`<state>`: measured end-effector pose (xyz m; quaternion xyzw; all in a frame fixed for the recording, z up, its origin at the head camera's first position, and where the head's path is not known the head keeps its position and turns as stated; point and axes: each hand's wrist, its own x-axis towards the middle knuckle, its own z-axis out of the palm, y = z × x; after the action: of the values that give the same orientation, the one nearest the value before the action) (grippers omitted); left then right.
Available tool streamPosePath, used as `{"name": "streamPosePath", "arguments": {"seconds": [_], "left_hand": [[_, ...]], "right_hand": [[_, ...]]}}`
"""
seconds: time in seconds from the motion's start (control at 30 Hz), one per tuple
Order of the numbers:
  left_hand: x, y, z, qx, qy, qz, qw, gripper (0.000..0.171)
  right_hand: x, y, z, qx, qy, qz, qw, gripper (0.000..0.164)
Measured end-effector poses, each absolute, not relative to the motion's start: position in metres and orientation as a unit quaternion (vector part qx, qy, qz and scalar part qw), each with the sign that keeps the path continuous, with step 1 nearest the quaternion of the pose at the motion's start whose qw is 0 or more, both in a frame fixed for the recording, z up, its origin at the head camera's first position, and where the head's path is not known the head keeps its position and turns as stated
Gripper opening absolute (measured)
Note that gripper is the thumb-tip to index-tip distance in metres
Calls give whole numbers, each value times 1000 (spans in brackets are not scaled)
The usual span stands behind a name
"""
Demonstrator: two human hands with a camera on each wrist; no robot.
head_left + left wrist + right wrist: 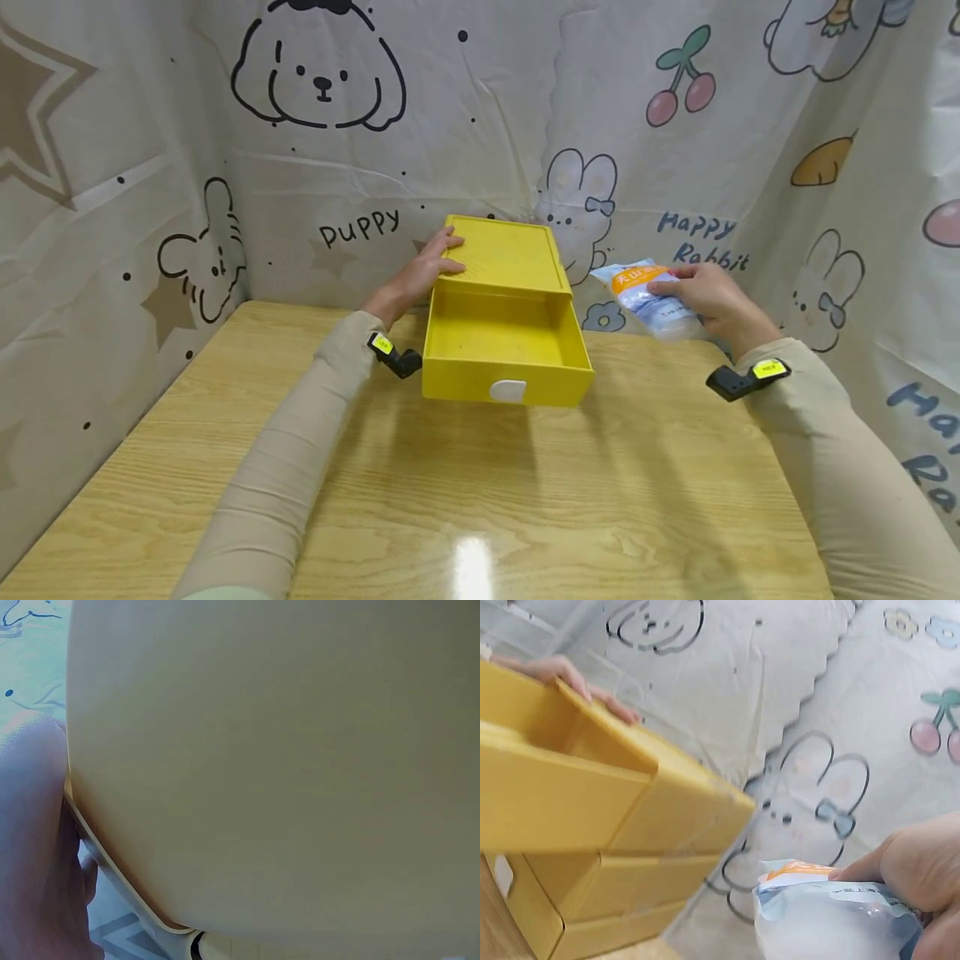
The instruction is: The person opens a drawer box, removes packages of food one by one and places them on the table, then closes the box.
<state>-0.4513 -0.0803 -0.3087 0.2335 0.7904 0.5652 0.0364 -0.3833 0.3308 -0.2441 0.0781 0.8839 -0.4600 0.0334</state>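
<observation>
A yellow drawer box [510, 252] stands toward the back of the table, its top drawer [468, 382] pulled out toward me. That drawer has a white tab handle [507, 391]. My left hand [416, 279] rests on the box's upper left edge, fingers lying over the top. In the right wrist view, the left fingers [570, 675] show along that edge. My right hand [720, 300] pinches a blue, white and orange plastic packet [836, 919], held in the air to the right of the box. What the packet contains cannot be told.
Beneath everything is a light wood-grain table [420, 500]. A pale cloth [480, 125] printed with cartoon animals hangs behind and at both sides. Below the pulled-out drawer, the right wrist view shows lower drawers [562, 885] in the same box.
</observation>
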Motion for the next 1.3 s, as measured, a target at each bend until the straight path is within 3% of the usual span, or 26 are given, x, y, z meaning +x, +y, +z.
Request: {"name": "streamPosePath", "arguments": {"seconds": [0.3, 0.73, 1.17, 1.3], "left_hand": [[-452, -81, -307, 224, 791, 568, 37, 63], [-451, -81, -306, 219, 794, 566, 35, 62], [-451, -80, -305, 216, 790, 572, 41, 64], [-450, -80, -305, 214, 791, 572, 43, 64]], "right_hand": [[-403, 342, -307, 116, 872, -476, -18, 67], [-413, 346, -393, 156, 904, -397, -19, 65], [-410, 330, -414, 137, 961, -233, -52, 57], [-408, 328, -418, 134, 969, -203, -45, 62]]}}
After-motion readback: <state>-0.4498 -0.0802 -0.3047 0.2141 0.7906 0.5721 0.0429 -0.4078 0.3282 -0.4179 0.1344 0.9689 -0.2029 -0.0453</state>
